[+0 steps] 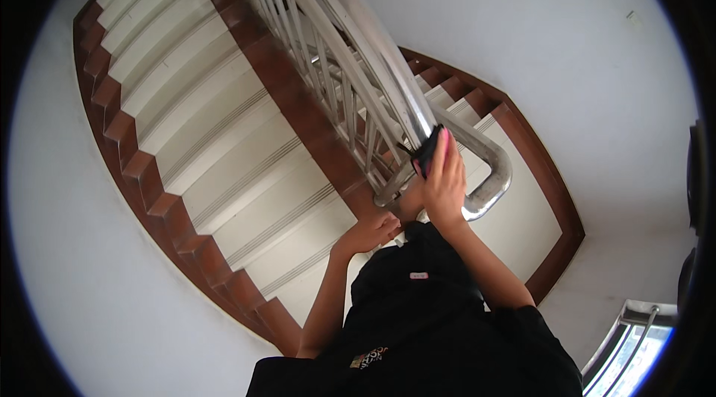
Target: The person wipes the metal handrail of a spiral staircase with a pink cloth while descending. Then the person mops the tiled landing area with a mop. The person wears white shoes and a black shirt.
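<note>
My right hand (446,184) presses a black and pink cloth or pad (428,157) against the top of a stainless steel handrail (411,109). The fingers wrap over the pad at the rail's lower end, just before the rounded end loop (495,173). My left hand (370,233) is held low in front of my body, its fingers curled in, with nothing seen in them. It is nearest to the brown tiled border at the foot of the railing and does not appear to touch the rail.
Cream stair treads (254,159) with grooved edges and brown borders lie to the left. Metal balusters (349,111) stand beside them. Another flight (447,95) and a landing (517,218) are to the right, enclosed by white walls (514,16). A barred window (629,349) is at lower right.
</note>
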{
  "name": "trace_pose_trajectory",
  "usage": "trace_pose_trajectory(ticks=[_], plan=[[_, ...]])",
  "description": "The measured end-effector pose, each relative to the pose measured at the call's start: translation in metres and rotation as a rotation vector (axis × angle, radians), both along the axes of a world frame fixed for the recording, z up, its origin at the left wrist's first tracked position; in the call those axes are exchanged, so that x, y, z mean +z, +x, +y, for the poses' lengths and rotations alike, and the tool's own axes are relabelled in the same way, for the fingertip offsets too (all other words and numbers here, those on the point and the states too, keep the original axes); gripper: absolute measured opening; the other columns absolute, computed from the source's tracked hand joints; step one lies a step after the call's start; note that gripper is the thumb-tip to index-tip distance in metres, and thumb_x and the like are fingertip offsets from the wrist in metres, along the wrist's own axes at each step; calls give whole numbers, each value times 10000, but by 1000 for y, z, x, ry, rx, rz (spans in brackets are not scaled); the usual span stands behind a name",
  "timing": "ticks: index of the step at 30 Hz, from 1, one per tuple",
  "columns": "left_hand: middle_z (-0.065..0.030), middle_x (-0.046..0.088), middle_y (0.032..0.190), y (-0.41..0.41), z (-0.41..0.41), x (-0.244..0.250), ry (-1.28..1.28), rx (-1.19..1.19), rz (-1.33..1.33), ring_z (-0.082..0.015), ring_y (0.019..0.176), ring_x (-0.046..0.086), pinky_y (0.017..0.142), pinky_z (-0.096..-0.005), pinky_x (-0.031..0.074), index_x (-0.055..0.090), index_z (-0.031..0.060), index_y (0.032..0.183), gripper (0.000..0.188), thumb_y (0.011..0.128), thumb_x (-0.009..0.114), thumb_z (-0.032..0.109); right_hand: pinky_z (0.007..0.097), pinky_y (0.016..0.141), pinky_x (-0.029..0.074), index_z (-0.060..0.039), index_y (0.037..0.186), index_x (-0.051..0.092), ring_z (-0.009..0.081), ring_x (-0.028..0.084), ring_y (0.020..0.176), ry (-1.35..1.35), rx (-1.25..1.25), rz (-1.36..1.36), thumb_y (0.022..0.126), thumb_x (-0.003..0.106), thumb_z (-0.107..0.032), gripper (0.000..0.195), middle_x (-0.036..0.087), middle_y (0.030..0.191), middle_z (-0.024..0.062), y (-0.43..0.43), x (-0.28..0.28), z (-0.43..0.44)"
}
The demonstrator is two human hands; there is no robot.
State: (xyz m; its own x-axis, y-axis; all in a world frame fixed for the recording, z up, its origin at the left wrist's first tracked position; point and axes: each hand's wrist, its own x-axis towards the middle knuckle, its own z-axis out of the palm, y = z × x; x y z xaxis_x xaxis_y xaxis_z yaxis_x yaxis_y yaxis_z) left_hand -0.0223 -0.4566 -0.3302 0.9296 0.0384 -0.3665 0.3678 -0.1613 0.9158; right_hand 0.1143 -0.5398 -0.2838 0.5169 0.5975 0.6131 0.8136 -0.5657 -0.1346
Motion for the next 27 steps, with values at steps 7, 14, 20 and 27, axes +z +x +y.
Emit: trace_pose_trajectory(ticks=[7, 14, 20, 27], plan=[[-41, 565, 769, -9, -23, 2, -48, -123, 131, -134, 688, 508, 650, -244, 385, 473, 63, 993, 352, 844, 361, 361, 353, 812, 395, 51, 1199, 251, 323, 435, 985, 160, 249, 96, 701, 585, -176, 641, 403, 1110, 204, 32, 46, 80], [-52, 571, 775, -5, -33, 15, 53, 135, 274, -151, 657, 485, 604, -267, 391, 475, 67, 1024, 388, 839, 374, 393, 344, 788, 408, 50, 1178, 294, 305, 456, 960, 150, 232, -38, 717, 499, -105, 528, 394, 1121, 222, 27, 47, 119], [-60, 570, 793, 0, -75, 16, -4, 327, 418, -146, 648, 469, 616, -250, 397, 467, 63, 1064, 401, 847, 354, 381, 386, 825, 375, 57, 1221, 190, 395, 405, 1014, 101, 534, 511, 734, 573, -147, 652, 314, 1174, 266, 8, -1, -8], [-62, 562, 827, 14, -104, 42, -23, 497, 517, -155, 684, 483, 629, -256, 399, 443, 32, 1086, 422, 857, 332, 369, 382, 756, 419, 113, 1189, 199, 401, 452, 918, 330, 715, 501, 757, 545, -213, 642, 379, 1072, 299, 21, 31, 98]])
